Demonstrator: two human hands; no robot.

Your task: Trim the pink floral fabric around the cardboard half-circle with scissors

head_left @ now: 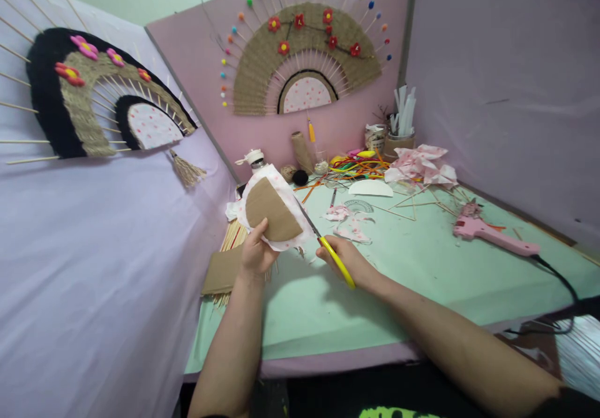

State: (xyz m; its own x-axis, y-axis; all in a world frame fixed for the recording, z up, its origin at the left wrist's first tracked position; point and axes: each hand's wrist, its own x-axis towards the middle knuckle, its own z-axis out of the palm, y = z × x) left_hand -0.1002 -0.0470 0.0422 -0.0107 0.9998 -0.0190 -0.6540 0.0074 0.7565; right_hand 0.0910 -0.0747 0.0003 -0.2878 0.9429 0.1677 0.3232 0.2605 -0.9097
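Observation:
My left hand (257, 249) grips a half-round piece of brown cardboard (272, 210) together with the white, pink-dotted fabric (276, 177) behind it, thumb on the cardboard. The fabric extends past the cardboard all round. In my right hand (349, 258) is a pair of scissors with yellow handles (338, 263). Their blades point up and left, at the fabric's right edge beside the straight side of the cardboard. How far the blades are apart cannot be made out. Pink-dotted fabric scraps (354, 227) lie on the table to the right of the blades.
A pink glue gun (497, 235) with a black cord lies on the right of the green table (422, 287). Cardboard sheets (222, 272) rest on thin sticks at left. Coloured pipe cleaners (360, 167) and crumpled fabric (422, 163) lie behind. Decorated fans (307, 49) hang on the walls.

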